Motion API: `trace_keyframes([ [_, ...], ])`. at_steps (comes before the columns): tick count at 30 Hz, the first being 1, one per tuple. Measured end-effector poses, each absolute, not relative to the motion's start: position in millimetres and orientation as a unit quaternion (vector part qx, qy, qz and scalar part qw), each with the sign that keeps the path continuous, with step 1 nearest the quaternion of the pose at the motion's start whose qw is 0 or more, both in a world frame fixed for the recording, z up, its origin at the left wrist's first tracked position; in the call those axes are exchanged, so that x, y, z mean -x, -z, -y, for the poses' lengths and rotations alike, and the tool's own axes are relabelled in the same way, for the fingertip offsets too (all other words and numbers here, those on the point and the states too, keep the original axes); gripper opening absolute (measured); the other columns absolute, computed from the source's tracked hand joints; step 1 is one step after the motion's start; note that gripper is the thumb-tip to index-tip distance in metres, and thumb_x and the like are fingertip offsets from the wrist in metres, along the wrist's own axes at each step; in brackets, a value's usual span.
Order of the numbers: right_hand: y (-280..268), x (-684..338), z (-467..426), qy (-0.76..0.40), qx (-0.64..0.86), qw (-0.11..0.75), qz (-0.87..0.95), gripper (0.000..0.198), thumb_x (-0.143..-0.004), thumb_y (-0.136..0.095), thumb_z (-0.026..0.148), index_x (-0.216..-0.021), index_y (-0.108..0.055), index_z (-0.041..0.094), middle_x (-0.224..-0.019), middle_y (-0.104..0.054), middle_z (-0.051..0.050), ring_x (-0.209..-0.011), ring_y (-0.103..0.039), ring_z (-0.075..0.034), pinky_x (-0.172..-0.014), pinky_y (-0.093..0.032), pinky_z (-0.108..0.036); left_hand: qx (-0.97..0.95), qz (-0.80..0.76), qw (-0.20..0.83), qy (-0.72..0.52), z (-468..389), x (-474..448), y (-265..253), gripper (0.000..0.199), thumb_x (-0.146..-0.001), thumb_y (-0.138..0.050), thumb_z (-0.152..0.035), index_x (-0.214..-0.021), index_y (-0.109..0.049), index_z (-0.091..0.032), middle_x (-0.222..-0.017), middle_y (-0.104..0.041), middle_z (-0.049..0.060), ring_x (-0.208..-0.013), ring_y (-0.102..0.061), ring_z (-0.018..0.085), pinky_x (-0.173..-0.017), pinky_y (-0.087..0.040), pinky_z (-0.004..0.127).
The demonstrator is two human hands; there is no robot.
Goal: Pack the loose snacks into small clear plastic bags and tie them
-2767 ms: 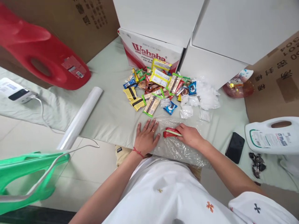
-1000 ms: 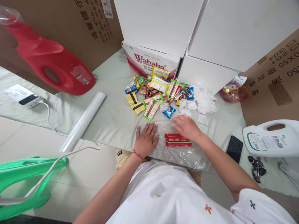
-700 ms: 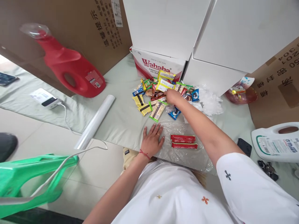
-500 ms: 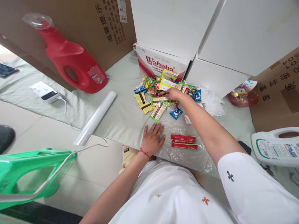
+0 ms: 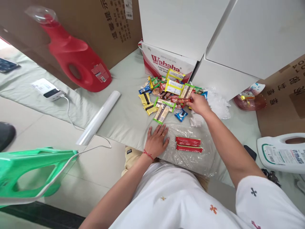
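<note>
My right hand (image 5: 199, 103) pinches one end of a red snack bar (image 5: 180, 100), lifted over the front of a snack pile. Around it lie a yellow-and-white packet (image 5: 174, 87), green-edged bars (image 5: 161, 113), yellow packets (image 5: 150, 108) and a blue packet (image 5: 181, 115). My left hand (image 5: 156, 140) lies flat with fingers spread, on the left edge of a clear plastic sheet (image 5: 190, 163). On that sheet, to the right of my left hand, several slim red bars (image 5: 188, 144) sit side by side.
Behind the pile stand a Wahaha carton (image 5: 164, 62) and white boxes (image 5: 176, 25). Leftward are a cling film roll (image 5: 98, 117), a red detergent bottle (image 5: 81, 60) and a white power bank (image 5: 46, 89). Crumpled clear plastic (image 5: 218, 103) and a white jug (image 5: 281, 152) are rightward.
My right hand has moved right and toward me out of the pile, now with a red snack bar in its fingers. My left hand stays in place.
</note>
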State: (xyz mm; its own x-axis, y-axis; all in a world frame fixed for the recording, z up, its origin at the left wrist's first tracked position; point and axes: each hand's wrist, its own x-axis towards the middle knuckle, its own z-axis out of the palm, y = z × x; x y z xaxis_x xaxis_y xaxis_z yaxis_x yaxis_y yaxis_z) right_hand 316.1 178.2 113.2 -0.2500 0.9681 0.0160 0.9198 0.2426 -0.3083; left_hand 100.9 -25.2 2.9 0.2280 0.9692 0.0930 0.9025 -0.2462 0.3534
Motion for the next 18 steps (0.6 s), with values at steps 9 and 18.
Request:
trace_keyframes([
  [9,-85.0,-419.0,-14.4,-0.537,0.573,0.258,0.563,0.048,-0.074,-0.079,0.057,-0.103,-0.072,0.020,-0.094,-0.074,-0.004,-0.083,-0.065,-0.019,-0.078,-0.051,-0.031,-0.779,-0.603,0.111,-0.128,24.5,-100.5,-5.2,0.056,-0.102,-0.039,-0.041,-0.155,-0.043,-0.026,-0.163,-0.040,0.006,-0.154,-0.033,0.029,-0.126,-0.012,0.063],
  [18,-50.4,-419.2,21.1,-0.533,0.595,0.207,0.564,0.043,-0.081,-0.068,0.059,-0.106,-0.072,0.024,-0.094,-0.075,-0.004,-0.084,-0.068,-0.022,-0.074,-0.054,-0.033,-0.784,-0.601,0.097,-0.123,25.8,-101.7,-4.9,0.055,-0.102,-0.038,-0.040,-0.155,-0.044,-0.027,-0.163,-0.041,0.007,-0.153,-0.034,0.029,-0.125,-0.016,0.063],
])
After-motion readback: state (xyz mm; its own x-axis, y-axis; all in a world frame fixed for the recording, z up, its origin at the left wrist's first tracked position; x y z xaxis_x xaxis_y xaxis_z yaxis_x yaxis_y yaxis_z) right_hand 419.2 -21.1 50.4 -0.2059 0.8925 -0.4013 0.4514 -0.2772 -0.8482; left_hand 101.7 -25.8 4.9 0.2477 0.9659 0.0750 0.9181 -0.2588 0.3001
